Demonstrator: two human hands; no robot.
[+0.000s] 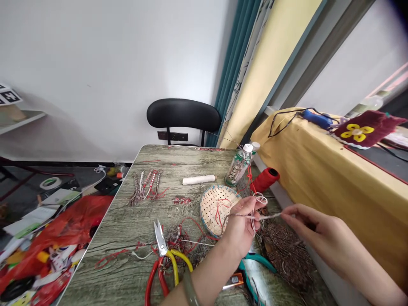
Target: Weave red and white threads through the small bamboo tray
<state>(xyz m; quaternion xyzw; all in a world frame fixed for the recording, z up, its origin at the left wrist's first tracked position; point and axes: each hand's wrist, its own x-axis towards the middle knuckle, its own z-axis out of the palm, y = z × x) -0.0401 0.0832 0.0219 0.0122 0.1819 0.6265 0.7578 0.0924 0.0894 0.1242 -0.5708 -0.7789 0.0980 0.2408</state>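
Observation:
My left hand [240, 225] pinches a pale cord [262, 199] that loops above the fingertips, with loose ends hanging below. A strand of it runs taut to my right hand [314, 227], whose thumb and forefinger are closed on it. Under my left hand sits a round woven basket [210, 204] with red thread in it. Behind the hands lies a spool of red thread [266, 179]. Scissors with red and yellow handles [162, 250] rest open left of my forearm. Pliers with teal handles [247, 276] lie partly hidden below my left hand.
Several braided cords [148, 185] lie on the wooden table [121, 238], near a white roll [199, 180]. A bottle [239, 165] stands at the back right. A brown bundle of cord [287, 255] lies below my right hand. A black chair [183, 112] faces me.

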